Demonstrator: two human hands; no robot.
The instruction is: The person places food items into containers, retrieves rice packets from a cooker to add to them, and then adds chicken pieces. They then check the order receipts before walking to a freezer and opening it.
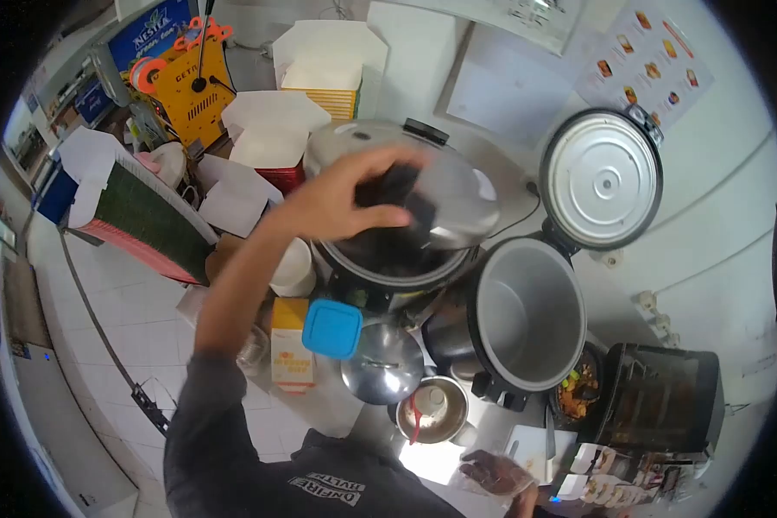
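Observation:
My left hand [363,194] is closed round the black handle [419,216] of a large shiny metal lid [464,194], slightly blurred. The lid is tilted above a wide pot [406,274], leaving a dark gap at its front rim; the contents are hidden. At the bottom right, my right hand [496,475] is low over the counter, with clear plastic around it. Its fingers look curled, and a dark brown shape shows there, but I cannot make out what it is. Near it are a white board [527,447] with a knife [550,432] and a metal pot [453,414] with a red-handled utensil [415,419].
Right of the pot stands an open rice cooker [535,319] with its lid [603,180] raised. A loose metal lid [375,367], a blue-lidded container [332,329] and a yellow-white carton [293,354] sit in front. Stacked boxes [151,207] line the left; a toaster oven [660,397] stands right.

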